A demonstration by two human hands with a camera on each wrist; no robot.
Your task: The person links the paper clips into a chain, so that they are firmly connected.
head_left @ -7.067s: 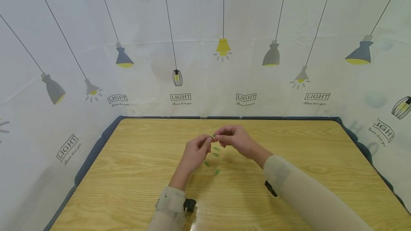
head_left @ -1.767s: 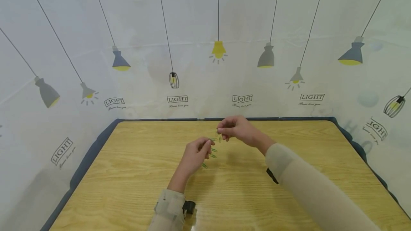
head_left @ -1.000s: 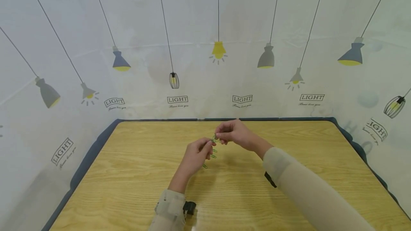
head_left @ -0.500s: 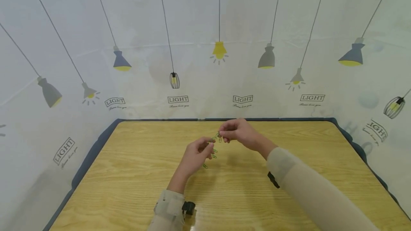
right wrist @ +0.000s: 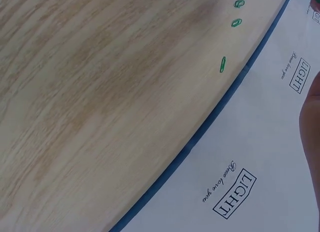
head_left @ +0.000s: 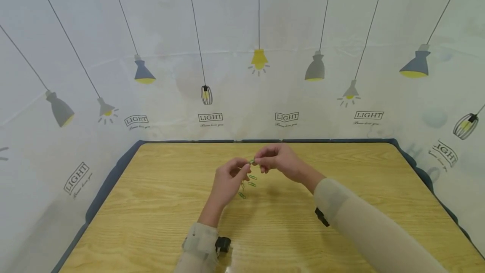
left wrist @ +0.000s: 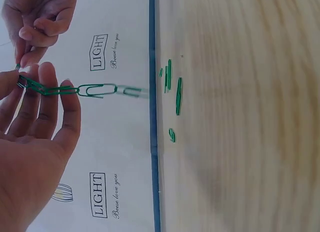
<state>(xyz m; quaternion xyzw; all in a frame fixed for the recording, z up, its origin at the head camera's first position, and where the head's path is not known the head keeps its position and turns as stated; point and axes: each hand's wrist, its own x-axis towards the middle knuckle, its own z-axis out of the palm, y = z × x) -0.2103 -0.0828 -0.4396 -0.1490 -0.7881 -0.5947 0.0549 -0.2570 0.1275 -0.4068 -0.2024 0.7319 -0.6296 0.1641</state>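
Note:
A chain of linked green paper clips point(left wrist: 91, 89) hangs from my left hand point(left wrist: 37, 157), its lower end blurred. Thumb and fingertips of that hand pinch the chain's upper end. In the head view my left hand point(head_left: 227, 182) and right hand point(head_left: 283, 164) meet fingertip to fingertip above the table. Between them shows a bit of green paper clip point(head_left: 251, 161), which my right thumb and forefinger pinch; the fingers cover much of it. Below the hands, several loose green paper clips point(head_left: 251, 184) lie on the wood, also seen as small green clips point(right wrist: 223, 64) in the right wrist view.
The wooden table point(head_left: 170, 231) has a dark blue edge point(head_left: 291, 140) at the back. A pale curtain point(head_left: 235, 20) printed with lamps stands behind and on both sides. Black wrist straps point(head_left: 223, 244) sit at the sleeves point(head_left: 363, 222).
One loose paper clip nearest me has left the table since the oldest frame. The chain's hanging end has gone from under my right hand to under my left; the hands have come together.

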